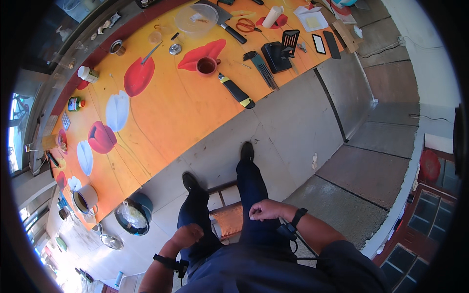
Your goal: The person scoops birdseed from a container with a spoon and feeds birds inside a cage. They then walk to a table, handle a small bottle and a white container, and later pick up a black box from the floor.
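Both of my hands are over my lap, away from the table. My left hand (188, 235) rests by my left thigh, its fingers loosely curled in, with nothing visible in them. Over my right thigh, my right hand (264, 210) is closed too, and no object shows in it. Between my legs is a low stool (228, 219) with an orange seat. Ahead stands a table with an orange flowered cover (161, 132). Nearest its front edge lies a black and yellow handheld tool (236, 91), with a red mug (206, 65) of brown liquid behind it.
A hex key set (261, 71), a black stand (279, 53), red-handled scissors (247, 25) and a cleaver (229, 27) lie at the table's far right. A pot (85, 199) stands at the left end. On the floor sits a bucket (133, 215) with a plastic bag.
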A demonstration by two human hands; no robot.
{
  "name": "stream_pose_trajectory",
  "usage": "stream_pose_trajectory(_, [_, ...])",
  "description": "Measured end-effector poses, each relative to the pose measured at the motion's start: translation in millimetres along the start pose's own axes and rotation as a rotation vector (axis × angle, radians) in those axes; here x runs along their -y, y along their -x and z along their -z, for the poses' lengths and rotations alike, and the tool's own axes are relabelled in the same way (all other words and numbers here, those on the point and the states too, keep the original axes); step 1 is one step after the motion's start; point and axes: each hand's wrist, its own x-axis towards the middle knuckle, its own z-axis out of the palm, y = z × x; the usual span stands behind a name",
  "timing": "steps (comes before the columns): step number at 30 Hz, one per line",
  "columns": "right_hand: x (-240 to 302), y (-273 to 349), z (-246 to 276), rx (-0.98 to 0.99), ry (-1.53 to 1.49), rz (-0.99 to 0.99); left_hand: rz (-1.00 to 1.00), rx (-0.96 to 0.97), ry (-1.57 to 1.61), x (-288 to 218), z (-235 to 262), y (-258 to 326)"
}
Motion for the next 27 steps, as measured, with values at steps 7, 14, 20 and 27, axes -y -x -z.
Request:
stream_pose_trajectory(7, [-24.2, -101.2, 83.7, -0.234, 0.029, 0.07, -0.11, -0.275, 0.038, 16.6, 34.0, -104.6])
stream_pose_trajectory(14, [-46.6, -218.6, 227.0, -0.53, -0.193, 0.282, -0.376, -0.719, -0.117, -41.9, 87.9, -289.5])
stream_pose_trajectory(20, [-55.6, -272.2, 289.0, -0.605, -0.316, 0.32, -0.428, -0.967, -0.182, -90.3, 132.3, -384.0])
stream_pose_trajectory(27, [-46.8, -329.5, 334.4, -0.613, -0.171, 0.398, -0.393, -1.133, 0.034, -96.1, 190.7, -437.7])
